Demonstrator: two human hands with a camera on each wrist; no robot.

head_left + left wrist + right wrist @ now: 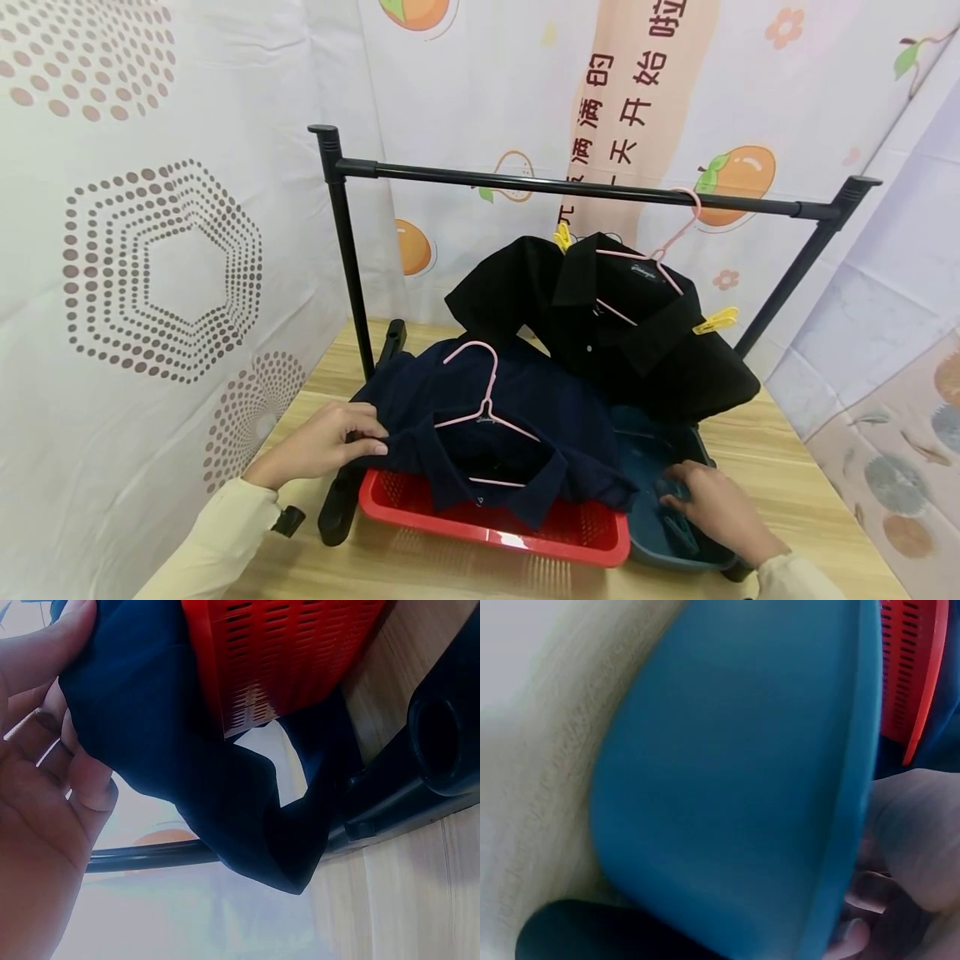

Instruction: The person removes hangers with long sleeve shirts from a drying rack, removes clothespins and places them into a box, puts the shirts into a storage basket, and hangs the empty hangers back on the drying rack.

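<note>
A navy collared shirt (480, 433) lies over a red basket (495, 542), a pink hanger (489, 385) inside its neck with the hook upward. My left hand (333, 442) pinches the shirt's edge at its left shoulder; in the left wrist view cloth hangs from those fingers (91, 780). Inside the blue basin (652, 546), my right hand (712, 508) has thumb and forefinger around a small blue clothespin (668, 487), partly hidden by the fingers. More blue clothespins (681, 533) seem to lie below it. The basin wall hides much of that hand in the right wrist view.
A black rack (517, 179) stands over the baskets. From its bar a black shirt (615, 333) hangs on another pink hanger (667, 246), with yellow clothespins (716, 321) at its shoulders. The rack's left foot (337, 508) stands beside the red basket on the wooden table (750, 454).
</note>
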